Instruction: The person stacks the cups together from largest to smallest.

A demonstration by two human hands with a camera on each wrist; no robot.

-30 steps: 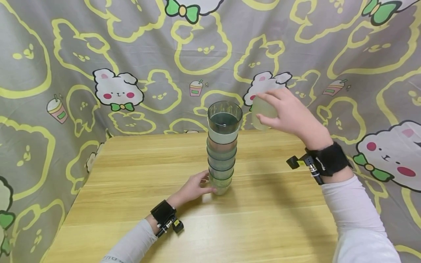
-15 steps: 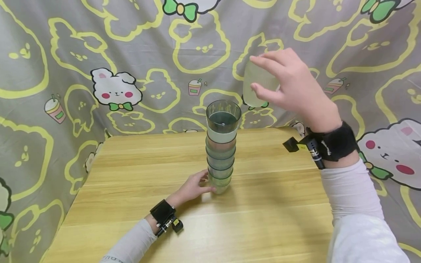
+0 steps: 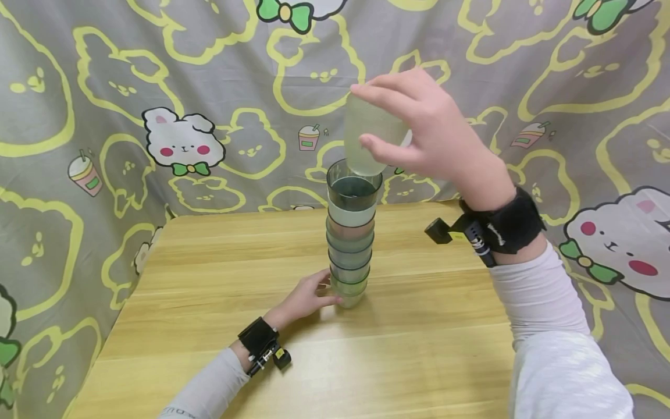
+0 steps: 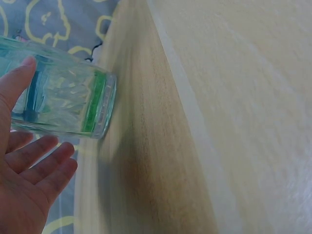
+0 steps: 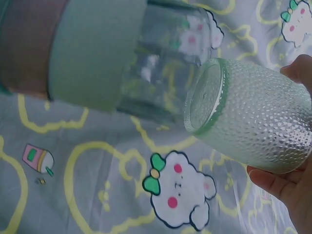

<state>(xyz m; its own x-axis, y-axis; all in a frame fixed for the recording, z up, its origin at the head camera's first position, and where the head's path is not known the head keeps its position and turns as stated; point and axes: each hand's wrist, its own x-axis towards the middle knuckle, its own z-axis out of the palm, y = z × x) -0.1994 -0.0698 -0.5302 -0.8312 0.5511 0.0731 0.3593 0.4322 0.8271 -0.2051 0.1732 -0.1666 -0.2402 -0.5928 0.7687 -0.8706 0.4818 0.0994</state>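
A tall upright stack of nested glasses [image 3: 349, 256] in green, grey and pinkish bands stands on the table; its topmost glass [image 3: 354, 195] has a clear upper wall. Over its mouth my right hand [image 3: 426, 131] grips a frosted, bumpy glass [image 3: 369, 131], slightly tilted. In the right wrist view this glass [image 5: 258, 114] has its thick base toward the stack's rim; whether they touch I cannot tell. My left hand [image 3: 306, 295] is at the stack's foot, thumb near the lowest glass. From the left wrist, the thumb overlaps the stack [image 4: 63, 92] and the other fingers lie loosely extended.
The wooden table [image 3: 220, 256] has its back edge just behind the stack. A grey curtain [image 3: 241, 75] with yellow outlines and cartoon animals hangs behind it and at both sides. Each wrist wears a black strap [image 3: 515, 224] with a small camera.
My right hand has lifted the bumpy glass from beside the stack's top, then carried it left to above the mouth. The left hand and the stack stay in place.
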